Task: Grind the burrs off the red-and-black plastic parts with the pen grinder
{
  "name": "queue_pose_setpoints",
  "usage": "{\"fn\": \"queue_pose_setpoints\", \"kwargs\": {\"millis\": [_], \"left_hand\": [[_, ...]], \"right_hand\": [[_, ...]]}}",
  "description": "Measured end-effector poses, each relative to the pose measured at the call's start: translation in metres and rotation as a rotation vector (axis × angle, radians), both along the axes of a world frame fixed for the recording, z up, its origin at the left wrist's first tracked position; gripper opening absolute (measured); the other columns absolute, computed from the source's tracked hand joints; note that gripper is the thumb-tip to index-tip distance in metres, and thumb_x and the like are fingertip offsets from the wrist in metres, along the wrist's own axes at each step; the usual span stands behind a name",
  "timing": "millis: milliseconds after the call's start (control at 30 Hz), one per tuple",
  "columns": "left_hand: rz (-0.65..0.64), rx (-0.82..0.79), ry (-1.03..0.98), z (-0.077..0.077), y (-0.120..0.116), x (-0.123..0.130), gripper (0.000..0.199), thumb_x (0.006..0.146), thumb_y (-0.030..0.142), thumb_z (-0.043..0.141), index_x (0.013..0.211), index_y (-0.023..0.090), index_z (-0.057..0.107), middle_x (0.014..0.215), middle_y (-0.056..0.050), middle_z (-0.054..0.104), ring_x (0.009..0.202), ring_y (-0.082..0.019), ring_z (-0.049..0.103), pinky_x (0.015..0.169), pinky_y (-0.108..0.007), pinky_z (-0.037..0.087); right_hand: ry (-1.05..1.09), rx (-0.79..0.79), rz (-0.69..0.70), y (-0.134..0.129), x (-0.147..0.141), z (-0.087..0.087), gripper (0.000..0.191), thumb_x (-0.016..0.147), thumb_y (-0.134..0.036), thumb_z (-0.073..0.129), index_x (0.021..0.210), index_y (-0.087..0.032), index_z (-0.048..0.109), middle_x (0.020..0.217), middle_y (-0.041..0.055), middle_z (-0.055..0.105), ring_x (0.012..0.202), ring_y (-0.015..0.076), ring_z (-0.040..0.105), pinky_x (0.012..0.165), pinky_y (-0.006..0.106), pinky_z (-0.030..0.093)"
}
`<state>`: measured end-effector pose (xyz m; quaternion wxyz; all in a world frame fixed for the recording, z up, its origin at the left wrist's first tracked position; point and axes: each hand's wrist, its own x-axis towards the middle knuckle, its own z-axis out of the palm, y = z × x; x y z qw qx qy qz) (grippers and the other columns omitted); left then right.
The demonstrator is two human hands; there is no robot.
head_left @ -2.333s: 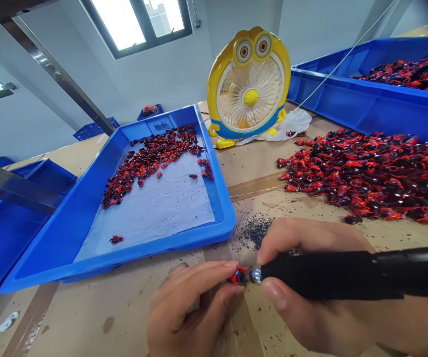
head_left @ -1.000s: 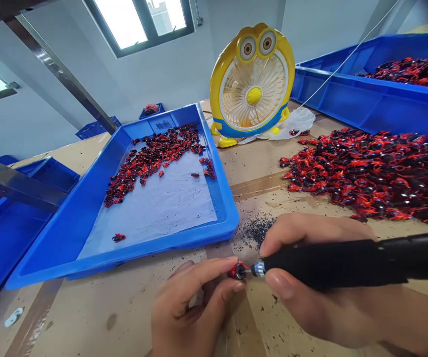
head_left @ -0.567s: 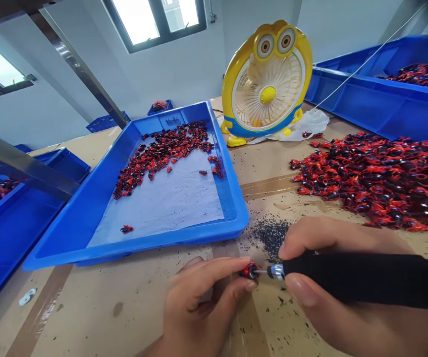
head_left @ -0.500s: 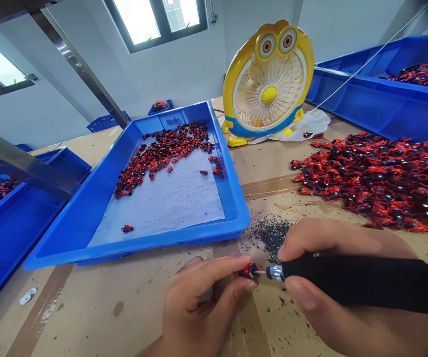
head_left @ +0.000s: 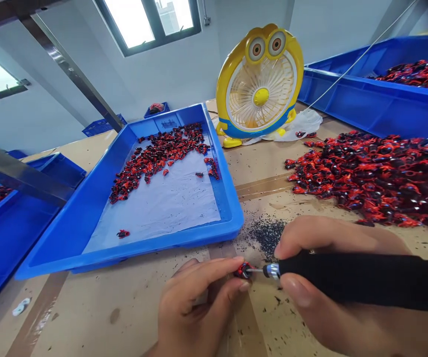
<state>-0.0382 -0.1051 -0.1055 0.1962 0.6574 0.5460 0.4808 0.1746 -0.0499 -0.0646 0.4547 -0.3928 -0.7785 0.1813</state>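
Note:
My left hand (head_left: 195, 297) pinches a small red and black part (head_left: 243, 270) between thumb and forefinger, just above the table. My right hand (head_left: 329, 317) is wrapped around a thick black rotary handpiece (head_left: 358, 278) with a silver collar and a thin metal bit. The bit's tip meets the open dark end of the part, facing right; how deep it sits I cannot tell. Beneath and behind the hands, black shavings (head_left: 268, 235) are scattered on the table. Left of them stands a blue tray (head_left: 125, 258) lined with white sheet, holding many similar parts.
A large heap of red and black parts (head_left: 370, 178) lies on the right. Behind it are blue bins (head_left: 370, 106). A yellow fan (head_left: 260, 94) stands at the back, beside a plastic bag (head_left: 306, 121). Metal posts (head_left: 17, 171) cross the left side, near another blue bin (head_left: 21, 228).
The whole view has shifted slightly, so the tray, fan and hands appear a little further left. Both hands keep their holds, with the bit still at the part.

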Motion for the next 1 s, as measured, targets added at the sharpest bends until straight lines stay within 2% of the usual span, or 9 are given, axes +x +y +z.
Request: {"fn": "queue_pose_setpoints", "kwargs": {"millis": [100, 267, 433, 533, 600, 700, 833, 1000], "left_hand": [[0.008, -0.001, -0.007, 0.0, -0.001, 0.0, 0.03, 0.087, 0.021, 0.088, 0.108, 0.043, 0.087, 0.075, 0.01, 0.083, 0.054, -0.011, 0.065, 0.074, -0.023, 0.061], [0.0, -0.008, 0.012, 0.001, 0.0, -0.001, 0.034, 0.086, 0.018, 0.087, 0.109, 0.043, 0.087, 0.078, 0.009, 0.085, 0.051, -0.011, 0.065, 0.073, -0.024, 0.062], [0.014, 0.024, 0.042, 0.002, 0.0, -0.002, 0.029, 0.085, 0.019, 0.088, 0.105, 0.039, 0.089, 0.081, 0.006, 0.087, 0.056, -0.014, 0.07, 0.072, -0.025, 0.064], [0.009, 0.024, 0.056, 0.002, -0.001, -0.003, 0.031, 0.084, 0.016, 0.088, 0.105, 0.038, 0.089, 0.081, 0.005, 0.087, 0.055, -0.014, 0.071, 0.063, -0.024, 0.062], [0.0, 0.012, 0.04, 0.001, -0.002, -0.003, 0.031, 0.084, 0.015, 0.087, 0.106, 0.038, 0.089, 0.086, 0.004, 0.089, 0.062, -0.016, 0.077, 0.059, -0.023, 0.061], [0.001, 0.003, 0.029, 0.001, -0.003, -0.003, 0.034, 0.084, 0.014, 0.087, 0.106, 0.039, 0.088, 0.093, 0.006, 0.09, 0.072, -0.017, 0.082, 0.063, -0.021, 0.063], [0.012, -0.013, 0.038, 0.0, -0.004, -0.002, 0.034, 0.085, 0.014, 0.087, 0.107, 0.04, 0.087, 0.093, 0.007, 0.09, 0.07, -0.016, 0.082, 0.062, -0.02, 0.062], [0.021, 0.013, 0.066, 0.001, -0.004, -0.002, 0.032, 0.084, 0.016, 0.088, 0.105, 0.04, 0.087, 0.091, 0.008, 0.089, 0.07, -0.016, 0.082, 0.063, -0.021, 0.062]], "right_hand": [[0.057, -0.002, 0.025, 0.001, -0.003, -0.003, 0.003, 0.085, -0.027, 0.066, 0.084, -0.029, 0.063, 0.055, -0.0102, 0.058, 0.041, 0.0068, 0.05, 0.041, 0.022, 0.033], [0.104, -0.017, -0.038, -0.001, -0.008, -0.006, 0.004, 0.082, -0.026, 0.06, 0.083, -0.029, 0.062, 0.059, -0.0116, 0.058, 0.045, 0.0049, 0.05, 0.046, 0.02, 0.035], [0.123, -0.024, 0.002, -0.001, -0.01, -0.005, 0.005, 0.081, -0.024, 0.062, 0.082, -0.029, 0.063, 0.058, -0.0119, 0.058, 0.046, 0.0048, 0.05, 0.047, 0.019, 0.036], [0.175, -0.006, 0.007, 0.001, -0.012, -0.006, 0.005, 0.081, -0.022, 0.061, 0.08, -0.027, 0.064, 0.06, -0.0107, 0.06, 0.048, 0.0048, 0.053, 0.05, 0.019, 0.04], [0.199, -0.027, 0.038, 0.002, -0.012, -0.006, 0.007, 0.081, -0.02, 0.062, 0.081, -0.026, 0.065, 0.06, -0.0104, 0.06, 0.047, 0.0049, 0.052, 0.048, 0.018, 0.039], [0.177, -0.05, 0.077, 0.003, -0.009, -0.004, 0.007, 0.081, -0.02, 0.064, 0.081, -0.027, 0.065, 0.058, -0.0108, 0.059, 0.045, 0.0047, 0.05, 0.045, 0.017, 0.038], [0.121, -0.046, 0.087, 0.004, -0.001, 0.003, 0.009, 0.082, -0.019, 0.068, 0.082, -0.026, 0.064, 0.059, -0.0101, 0.061, 0.045, 0.0054, 0.054, 0.047, 0.017, 0.044], [0.016, -0.055, 0.113, 0.005, 0.004, 0.012, 0.014, 0.079, -0.017, 0.075, 0.082, -0.026, 0.064, 0.06, -0.0096, 0.063, 0.044, 0.0061, 0.055, 0.042, 0.019, 0.041]]}}
